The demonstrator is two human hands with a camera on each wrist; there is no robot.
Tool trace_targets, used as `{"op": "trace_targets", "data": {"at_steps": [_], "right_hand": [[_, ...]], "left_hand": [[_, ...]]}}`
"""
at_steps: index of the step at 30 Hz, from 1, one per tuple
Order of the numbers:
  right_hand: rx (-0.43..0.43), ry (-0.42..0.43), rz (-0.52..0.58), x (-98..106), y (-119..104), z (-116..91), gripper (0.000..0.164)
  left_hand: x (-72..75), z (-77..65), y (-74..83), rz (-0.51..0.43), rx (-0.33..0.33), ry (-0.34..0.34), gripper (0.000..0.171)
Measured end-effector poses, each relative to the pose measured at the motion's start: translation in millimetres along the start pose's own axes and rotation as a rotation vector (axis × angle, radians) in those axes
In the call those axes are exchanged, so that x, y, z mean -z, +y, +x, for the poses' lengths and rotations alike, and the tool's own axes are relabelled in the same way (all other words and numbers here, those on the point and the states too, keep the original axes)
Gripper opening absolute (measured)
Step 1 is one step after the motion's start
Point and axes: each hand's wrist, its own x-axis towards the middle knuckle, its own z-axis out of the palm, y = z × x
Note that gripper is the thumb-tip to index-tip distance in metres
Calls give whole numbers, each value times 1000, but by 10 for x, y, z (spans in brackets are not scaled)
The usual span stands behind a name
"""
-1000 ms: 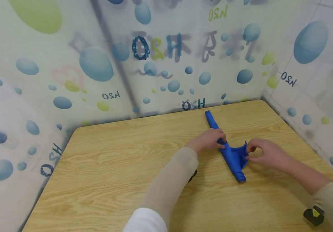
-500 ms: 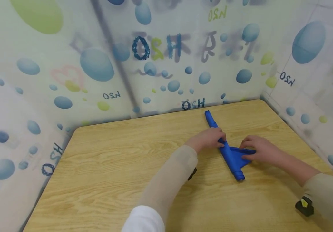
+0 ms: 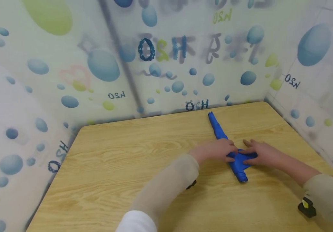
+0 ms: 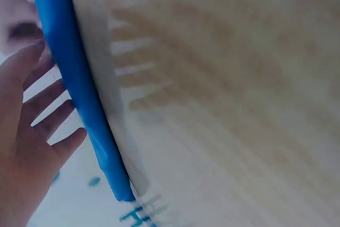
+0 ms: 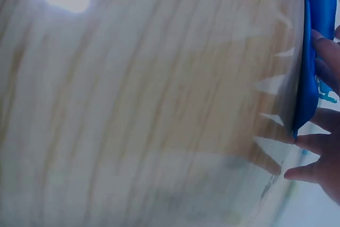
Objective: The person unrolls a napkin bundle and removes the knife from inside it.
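Observation:
A long blue roll of smooth, thin sheet material (image 3: 217,130) lies slantwise on the wooden table, narrower at its far end. From its near half a loose flap (image 3: 243,158) spreads out to the right. My left hand (image 3: 219,150) rests on the roll beside the flap; in the left wrist view its fingers (image 4: 50,118) are spread and reach the roll's side. On the flap lies my right hand (image 3: 264,155), fingers extended and apart. The right wrist view shows the flap's edge (image 5: 305,91) right at those fingertips. Part of the roll is hidden under my left hand.
The wood-grain table (image 3: 120,161) has its back edge along a pale wall (image 3: 181,77) printed with blue and green drops. A second wall (image 3: 314,106) stands along the right side. Black devices, such as one (image 3: 307,207), are strapped at the wrists.
My right hand has let go of the flap's raised edge and spread its fingers over the flap, which now lies flatter. My left hand has slid along the roll toward its near end.

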Motion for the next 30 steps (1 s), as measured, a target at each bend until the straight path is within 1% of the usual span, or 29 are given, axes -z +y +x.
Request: {"op": "trace_targets", "data": {"at_steps": [4,8,10,13,17,21,23,29,30], "right_hand": [[-17,-21,39,-12,28,-18,54],[-2,-22,49,-7,42,-32,52],[11,-23,42,-9,47,-36,50],[20,-24,48,-9,39,-25,50],[21,-38,63,-7,23,13,50],[29,-42,53,-4,15,50,53],[32,-37,49,-3,12,63,54],[21,-43,23,1,16,50,58],[18,-43,23,2,15,45,58]], "left_hand": [[-13,2,165,36,-43,-39,44],[4,19,259,57,-78,-60,44],[16,20,283,71,-92,-68,45],[28,3,292,117,-100,-86,47],[29,-60,273,159,-116,-88,44],[22,-138,240,160,-133,-61,40],[17,-172,227,151,-130,-56,39],[-21,-263,208,62,-100,-71,41],[-29,-280,204,53,-102,-66,41]]}}
